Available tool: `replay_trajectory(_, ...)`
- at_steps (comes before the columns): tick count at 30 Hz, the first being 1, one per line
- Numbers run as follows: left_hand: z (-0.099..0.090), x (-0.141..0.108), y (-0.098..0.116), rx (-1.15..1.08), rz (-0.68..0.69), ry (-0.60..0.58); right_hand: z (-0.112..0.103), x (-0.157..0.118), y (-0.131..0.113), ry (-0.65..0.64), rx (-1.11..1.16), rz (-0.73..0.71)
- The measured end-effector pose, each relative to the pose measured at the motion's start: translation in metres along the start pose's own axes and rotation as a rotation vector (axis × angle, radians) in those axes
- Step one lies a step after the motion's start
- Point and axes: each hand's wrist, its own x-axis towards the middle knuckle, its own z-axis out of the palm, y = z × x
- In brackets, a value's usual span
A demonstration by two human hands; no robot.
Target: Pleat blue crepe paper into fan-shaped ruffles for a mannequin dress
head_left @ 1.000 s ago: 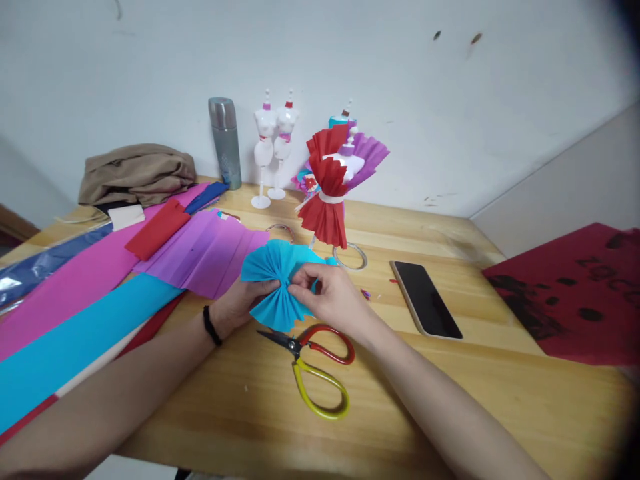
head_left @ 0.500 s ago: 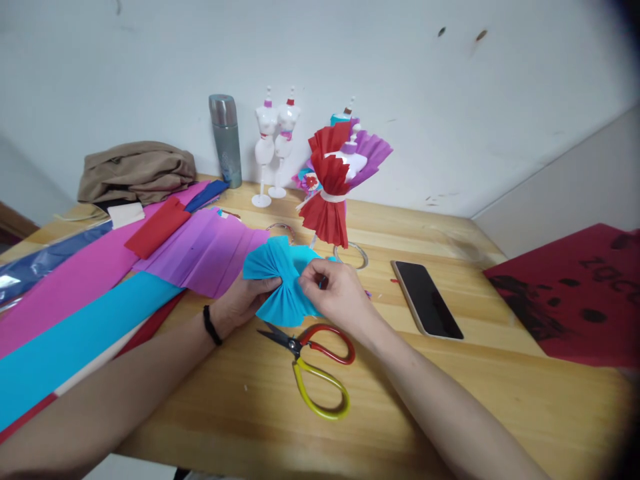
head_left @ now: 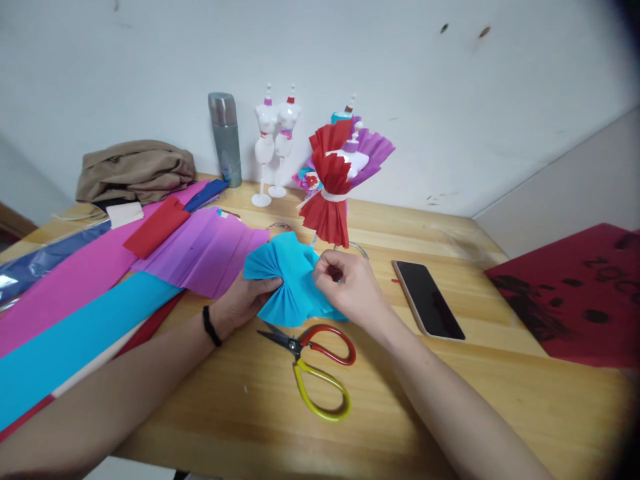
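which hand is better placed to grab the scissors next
Probably the right hand: it is nearer the red handle of the scissors, while the left hand is pinching the folds of the blue paper.

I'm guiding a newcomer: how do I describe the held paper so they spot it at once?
On the wooden table, find the scissors with red and yellow handles. Just beyond them, between left hand and right hand, is the blue paper. Gathered pleats set it apart from the flat blue strip at left.
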Motion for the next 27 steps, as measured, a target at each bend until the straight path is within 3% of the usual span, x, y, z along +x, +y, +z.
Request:
replay_trajectory(8, -0.004, 0.001, -0.004, -0.033, 0.000, -0.028, -0.011, 0.002, 0.000, -0.054, -0.085, 0.014)
replay_trajectory(13, 0.001, 0.000, -0.002, 0.010, 0.023, 0.003, -0.004, -0.004, -0.005, 0.143, -0.132, -0.115)
replay_trajectory(15, 0.001, 0.000, -0.004, 0.028, 0.036, 0.024, 0.001, -0.006, -0.007, 0.099, -0.072, -0.164)
replay_trajectory(19, 0.000, 0.000, -0.009, 0.062, 0.062, 0.084, 0.012, -0.007, -0.005, -0.042, -0.045, -0.087)
replay_trajectory(27, 0.002, -0.001, -0.006, 0.040, 0.027, 0.085, 0.018, -0.006, 0.000, -0.084, -0.075, -0.057)
